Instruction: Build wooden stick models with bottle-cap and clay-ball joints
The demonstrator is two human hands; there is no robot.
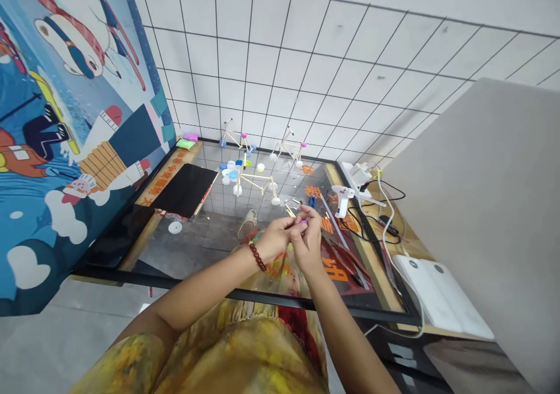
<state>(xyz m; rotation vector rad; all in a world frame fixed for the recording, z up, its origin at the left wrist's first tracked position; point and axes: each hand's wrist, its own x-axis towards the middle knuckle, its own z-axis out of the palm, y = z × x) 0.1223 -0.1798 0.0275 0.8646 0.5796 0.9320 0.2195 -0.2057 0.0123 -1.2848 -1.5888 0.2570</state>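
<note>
Both of my hands meet over the front part of the glass-topped table. Between their fingertips is a small pink-purple lump (pixel 304 223), partly covered by the fingers. My left hand (pixel 276 238) pinches at it from the left, and my right hand (pixel 308 236) curls around it from the right. Just beyond the hands lie thin wooden sticks (pixel 290 210) and a small clear plastic bag (pixel 286 200). Farther off stands a stick frame with white bottle-cap wheels (pixel 261 190). Two similar frames, one (pixel 238 139) and another (pixel 289 148), stand at the back, each with a pink ball.
Bottle caps (pixel 230 174) in several colours lie left of the nearest frame. A black sheet (pixel 186 190) and a white disc (pixel 175 227) are on the left. To the right are a white glue gun (pixel 343 200), a clear strip (pixel 345 242), cables and a white box (pixel 441 292).
</note>
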